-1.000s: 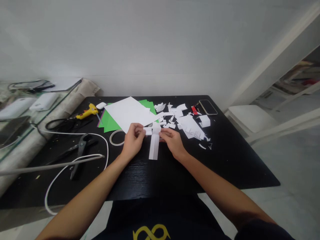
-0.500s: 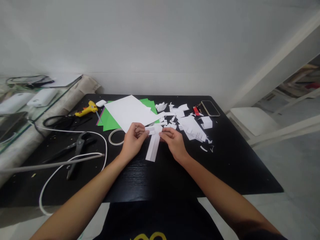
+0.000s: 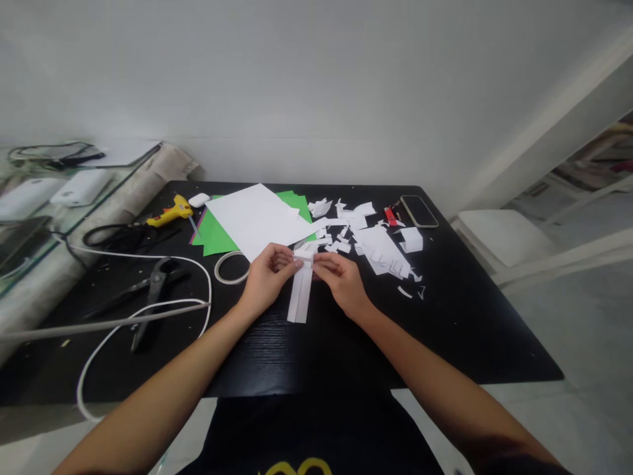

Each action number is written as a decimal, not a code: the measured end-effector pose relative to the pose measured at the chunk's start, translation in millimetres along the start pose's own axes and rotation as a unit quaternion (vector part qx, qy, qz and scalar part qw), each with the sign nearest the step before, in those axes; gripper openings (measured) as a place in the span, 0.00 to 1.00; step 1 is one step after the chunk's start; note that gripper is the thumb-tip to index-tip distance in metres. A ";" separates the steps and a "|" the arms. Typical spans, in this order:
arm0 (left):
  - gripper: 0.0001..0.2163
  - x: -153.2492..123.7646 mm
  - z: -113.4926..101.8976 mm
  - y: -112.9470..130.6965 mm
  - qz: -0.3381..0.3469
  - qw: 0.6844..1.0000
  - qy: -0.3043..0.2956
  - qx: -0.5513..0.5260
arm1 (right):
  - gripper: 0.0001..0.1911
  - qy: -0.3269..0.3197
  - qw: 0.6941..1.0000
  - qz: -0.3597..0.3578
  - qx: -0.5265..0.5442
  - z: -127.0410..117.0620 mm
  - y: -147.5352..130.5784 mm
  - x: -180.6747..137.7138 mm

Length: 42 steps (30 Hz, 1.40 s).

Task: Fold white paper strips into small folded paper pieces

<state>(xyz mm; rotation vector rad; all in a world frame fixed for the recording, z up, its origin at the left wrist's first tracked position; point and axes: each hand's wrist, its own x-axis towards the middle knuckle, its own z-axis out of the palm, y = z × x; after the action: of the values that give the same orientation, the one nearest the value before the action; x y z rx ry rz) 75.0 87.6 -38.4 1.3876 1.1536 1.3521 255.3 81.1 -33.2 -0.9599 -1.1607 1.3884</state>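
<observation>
Between my two hands is a folded white paper strip [image 3: 301,293], its long creased tail hanging toward me over the black table. My left hand [image 3: 270,274] pinches the strip's upper left side between thumb and fingers. On the other side, my right hand [image 3: 343,280] is closed on its upper right edge. A short folded section lies across the top of the strip, partly covered by my fingertips. Just beyond my hands are small white paper scraps [image 3: 341,245] and a large white sheet [image 3: 260,221] on top of green sheets [image 3: 212,239].
A roll of tape [image 3: 225,269] lies left of my hands. Further left are pliers [image 3: 153,293], a white cable [image 3: 210,297] and a yellow glue gun [image 3: 173,212]. A red cutter-like item [image 3: 390,216], a phone [image 3: 419,211] and cut paper [image 3: 380,251] lie to the right.
The side flap that stuck out toward my left hand now lies folded across the strip's top. My hands have come slightly closer together, and the view has shifted slightly.
</observation>
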 end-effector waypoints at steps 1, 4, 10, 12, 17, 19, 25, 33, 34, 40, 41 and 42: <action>0.11 -0.2 0.0 0.5 0.000 1.000 0.000 0.001 | 0.12 -0.001 1.000 0.001 -0.003 0.0 -0.6 -0.3; 0.12 -1.2 0.2 2.4 -0.001 1.000 -0.006 0.005 | 0.14 0.007 1.000 -0.004 -0.021 -0.1 -1.5 -1.1; 0.10 -2.7 0.5 5.5 -0.002 0.999 -0.031 0.014 | 0.15 0.019 1.000 0.007 -0.022 -1.5 0.3 -0.4; 0.08 -2.5 0.4 6.1 -0.003 0.999 -0.040 0.019 | 0.16 0.020 1.000 0.017 -0.013 -2.1 0.8 0.0; 0.08 -1.7 -0.1 7.6 -0.004 0.998 -0.057 0.034 | 0.15 0.016 1.000 0.024 -0.007 -2.4 0.5 -0.6; 0.08 -1.6 -0.3 7.8 -0.004 0.998 -0.056 0.036 | 0.15 0.015 1.000 0.026 -0.009 -2.0 -0.2 -1.0; 0.09 -1.9 -0.7 7.4 -0.003 0.998 -0.050 0.038 | 0.15 0.031 0.999 0.010 -0.017 -1.6 -1.9 -0.2; 0.09 -2.6 -0.9 7.7 -0.004 0.998 -0.052 0.044 | 0.14 0.036 0.999 0.011 -0.014 -2.0 -0.7 0.3; 0.10 -2.7 -0.9 7.8 -0.004 0.998 -0.052 0.045 | 0.14 0.036 0.999 0.013 -0.013 -1.9 -0.8 0.3; 0.10 -3.3 -1.1 8.0 -0.003 0.998 -0.048 0.046 | 0.15 0.021 0.999 0.021 -0.017 -2.3 -2.9 1.1; 0.09 -3.2 -1.1 7.7 -0.002 0.998 -0.046 0.045 | 0.15 0.019 1.000 0.020 -0.015 -2.5 -2.9 1.2; 0.09 -3.1 -0.9 7.5 -0.002 0.998 -0.044 0.042 | 0.15 0.016 1.000 0.018 -0.013 -2.6 -2.8 1.4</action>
<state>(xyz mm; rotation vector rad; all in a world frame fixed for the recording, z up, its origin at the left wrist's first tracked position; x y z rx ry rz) 74.6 83.0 -31.7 1.4887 1.1651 1.2396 258.3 82.8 -31.0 -1.0222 -1.1441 1.3857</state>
